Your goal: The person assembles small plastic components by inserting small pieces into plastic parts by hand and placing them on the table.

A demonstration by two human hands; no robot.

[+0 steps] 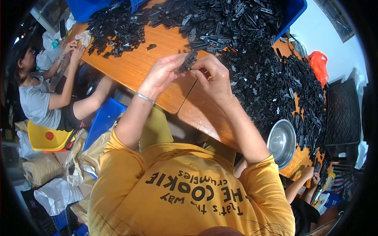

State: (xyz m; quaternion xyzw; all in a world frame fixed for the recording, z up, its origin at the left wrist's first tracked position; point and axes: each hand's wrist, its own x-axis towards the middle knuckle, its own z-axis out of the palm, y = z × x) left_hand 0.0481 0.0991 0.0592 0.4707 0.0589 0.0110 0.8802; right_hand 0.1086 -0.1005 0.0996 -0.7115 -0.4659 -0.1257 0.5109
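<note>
Above the near edge of the wooden table (165,88), my left hand (163,70) grips a small black plastic part (189,61) between thumb and fingers. My right hand (212,76) meets it from the other side, its thumb and index fingertip pinched together at the part's lower end. Whether a smaller piece sits in that pinch is too small to make out. Beyond my hands lies a big heap of long black plastic parts (232,19). Smaller black pieces (256,82) are spread to the right of my right hand.
A metal bowl (282,143) stands at the table's right near edge. Blue bins (293,15) border the heap at the back. A red plastic bag (318,67) lies far right. One person (39,94) sits at the left; another person's hands (309,173) work at the lower right.
</note>
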